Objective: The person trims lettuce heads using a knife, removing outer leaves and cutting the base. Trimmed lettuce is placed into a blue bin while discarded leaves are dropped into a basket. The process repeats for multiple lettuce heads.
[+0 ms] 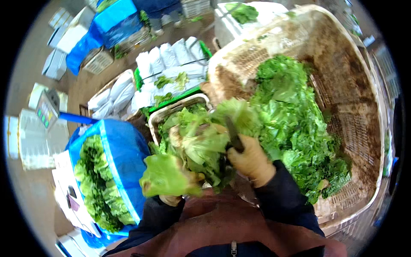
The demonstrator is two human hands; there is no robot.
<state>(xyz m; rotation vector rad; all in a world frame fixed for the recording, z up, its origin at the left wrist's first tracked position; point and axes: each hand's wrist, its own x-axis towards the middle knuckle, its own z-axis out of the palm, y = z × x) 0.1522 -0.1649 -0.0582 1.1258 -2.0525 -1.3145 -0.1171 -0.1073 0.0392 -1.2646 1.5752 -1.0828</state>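
My right hand (252, 162), in a tan glove, grips a knife (234, 134) with a dark blade, held over the loose leaves. A blurred pale green lettuce leaf (237, 114) is beside the blade. My left hand (184, 189) is mostly hidden behind a broad lettuce leaf (163, 175); whether it grips that leaf I cannot tell. Just beyond both hands, lettuce with pale stems (199, 143) lies over a smaller crate (153, 123). To the right, a large dirt-stained plastic crate (340, 80) holds a long heap of green leafy lettuce (289, 109).
A blue plastic-lined container (126, 154) of lettuce stands left, near a scale display (47, 110). Beyond are a green crate (179, 96) of white-wrapped bundles, a white foam box (224, 25) and stacked foam boxes (41, 138). A person's legs (157, 24) show at the top.
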